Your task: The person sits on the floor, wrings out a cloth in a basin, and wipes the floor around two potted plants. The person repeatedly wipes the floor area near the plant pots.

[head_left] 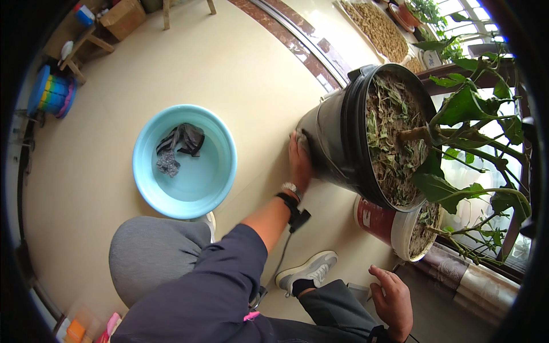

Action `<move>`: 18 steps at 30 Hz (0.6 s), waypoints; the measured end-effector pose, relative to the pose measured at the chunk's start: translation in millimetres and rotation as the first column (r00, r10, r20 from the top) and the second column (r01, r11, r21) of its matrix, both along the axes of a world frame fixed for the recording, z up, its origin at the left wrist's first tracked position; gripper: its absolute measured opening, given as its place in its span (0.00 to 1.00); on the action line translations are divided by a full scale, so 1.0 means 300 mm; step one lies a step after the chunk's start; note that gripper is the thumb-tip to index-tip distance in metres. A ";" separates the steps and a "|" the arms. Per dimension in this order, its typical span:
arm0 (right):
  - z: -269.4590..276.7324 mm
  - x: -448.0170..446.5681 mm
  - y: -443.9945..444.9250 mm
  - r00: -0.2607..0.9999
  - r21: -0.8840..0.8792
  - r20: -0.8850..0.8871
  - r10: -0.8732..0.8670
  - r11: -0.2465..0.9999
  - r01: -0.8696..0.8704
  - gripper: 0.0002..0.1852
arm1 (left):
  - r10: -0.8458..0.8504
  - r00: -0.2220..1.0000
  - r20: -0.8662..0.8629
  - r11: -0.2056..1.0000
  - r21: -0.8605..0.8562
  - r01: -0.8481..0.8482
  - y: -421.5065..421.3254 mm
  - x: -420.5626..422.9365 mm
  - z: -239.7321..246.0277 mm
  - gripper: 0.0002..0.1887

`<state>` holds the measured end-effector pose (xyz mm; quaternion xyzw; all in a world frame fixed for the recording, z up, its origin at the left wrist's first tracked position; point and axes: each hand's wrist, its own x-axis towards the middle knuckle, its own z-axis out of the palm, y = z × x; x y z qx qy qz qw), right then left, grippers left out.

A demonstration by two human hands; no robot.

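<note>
My left hand (301,160) reaches down to the lower side of a large black plastic bucket (330,137) and presses a dark grey cloth (301,139) against it; the fingers partly hide the cloth. The bucket holds soil with dry leaves (394,141) and a thick-stemmed green plant (467,103). My right hand (392,298) hangs near my knee with nothing in it, thumb and fingers apart. On the floor to the left, a light blue plastic basin (143,184) contains water and a wet cloth (182,139), with a speckled grey cloth piece (168,163) beside it.
A white and red bucket (377,223) with another plant stands beside the black one. A patterned curtain (467,278) hangs at the lower right. A floor track (309,47) runs behind. A wooden stool (96,43), a cardboard box (123,19) and a colourful round stool (52,93) stand at the upper left.
</note>
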<state>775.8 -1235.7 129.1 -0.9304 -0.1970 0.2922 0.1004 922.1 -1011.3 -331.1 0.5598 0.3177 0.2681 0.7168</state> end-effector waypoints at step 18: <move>0.026 -0.052 -0.057 0.998 0.029 0.016 0.060 0.998 -0.060 0.26 | -0.005 1.000 0.019 0.989 -0.149 0.007 0.041 0.025 -0.041 0.31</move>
